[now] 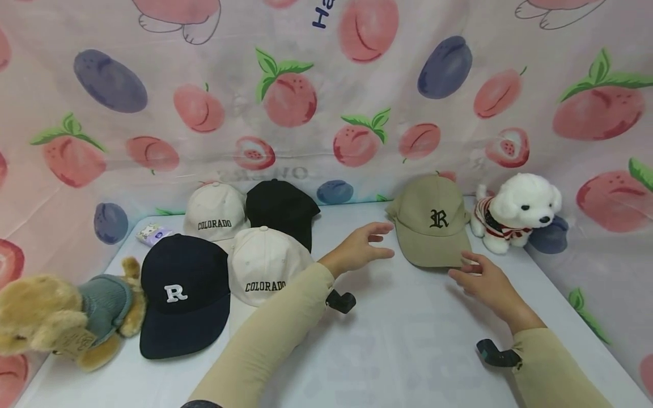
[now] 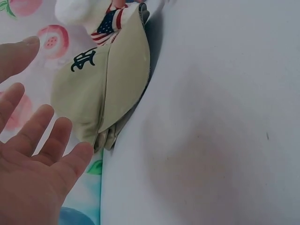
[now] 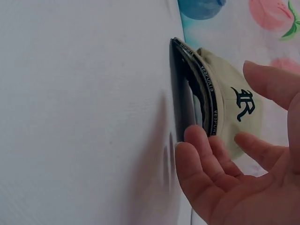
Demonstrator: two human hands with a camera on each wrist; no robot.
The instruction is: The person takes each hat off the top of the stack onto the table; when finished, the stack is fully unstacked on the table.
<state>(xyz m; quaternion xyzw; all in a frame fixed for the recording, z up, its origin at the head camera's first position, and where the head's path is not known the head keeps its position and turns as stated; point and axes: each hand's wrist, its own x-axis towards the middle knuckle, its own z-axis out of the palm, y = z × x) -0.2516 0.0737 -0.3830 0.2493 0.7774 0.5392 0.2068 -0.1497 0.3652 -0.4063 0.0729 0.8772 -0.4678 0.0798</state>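
A khaki cap [image 1: 431,221] with a dark letter R stands at the back right of the white table, brim toward me. My left hand [image 1: 362,246] hovers to its left, fingers spread and apart from it; the left wrist view shows the cap [image 2: 93,89] beyond loose fingers. Close by the brim's right corner is my right hand [image 1: 490,286], its fingers loosely bent. In the right wrist view its fingertips [image 3: 190,154] overlap the brim edge of the cap [image 3: 236,103]; whether they touch it I cannot tell. Neither hand holds anything.
On the left are a navy cap [image 1: 183,292], two cream COLORADO caps [image 1: 270,260] [image 1: 214,209] and a black cap [image 1: 280,207]. A brown plush dog [image 1: 66,317] lies far left, a small packet [image 1: 153,233] behind. A white plush dog [image 1: 517,209] stands right of the khaki cap.
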